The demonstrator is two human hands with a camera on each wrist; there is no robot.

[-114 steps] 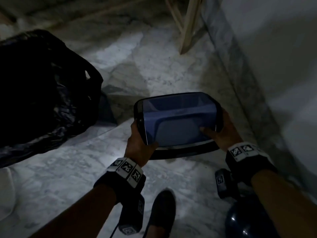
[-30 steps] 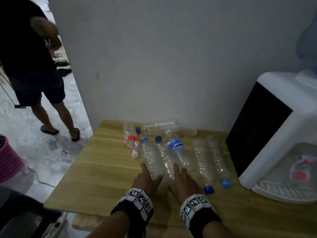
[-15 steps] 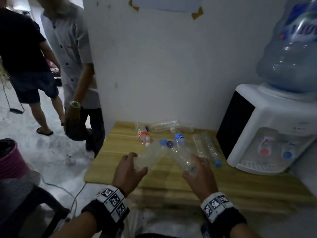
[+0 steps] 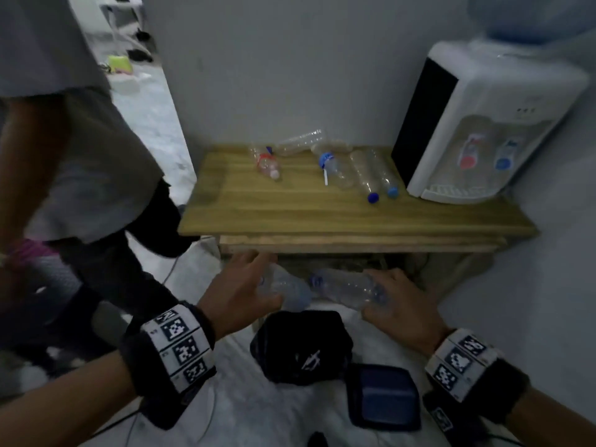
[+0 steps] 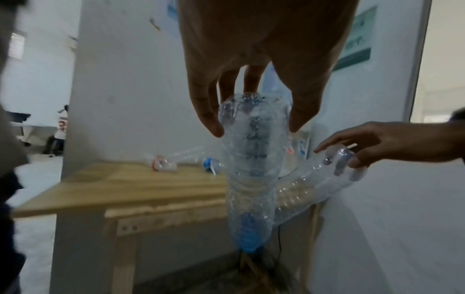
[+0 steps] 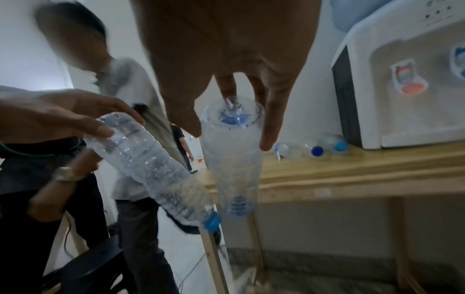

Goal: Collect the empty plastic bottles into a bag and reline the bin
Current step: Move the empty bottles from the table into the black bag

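My left hand grips a clear empty bottle by its base, blue cap pointing down. My right hand grips a second clear bottle the same way. Both hands hang below the front edge of the wooden table, above a crumpled black bag on the floor. Beside the bag stands the dark blue bin, open side up. Several more empty bottles lie at the back of the table, one with a red label.
A white water dispenser stands on the table's right end against the wall. A person in a grey shirt stands close on the left, holding something dark. A cable runs over the pale floor.
Since half a second ago both hands have dropped from above the table to below its front edge, each carrying its bottle. The view has tilted down to the bag and bin.
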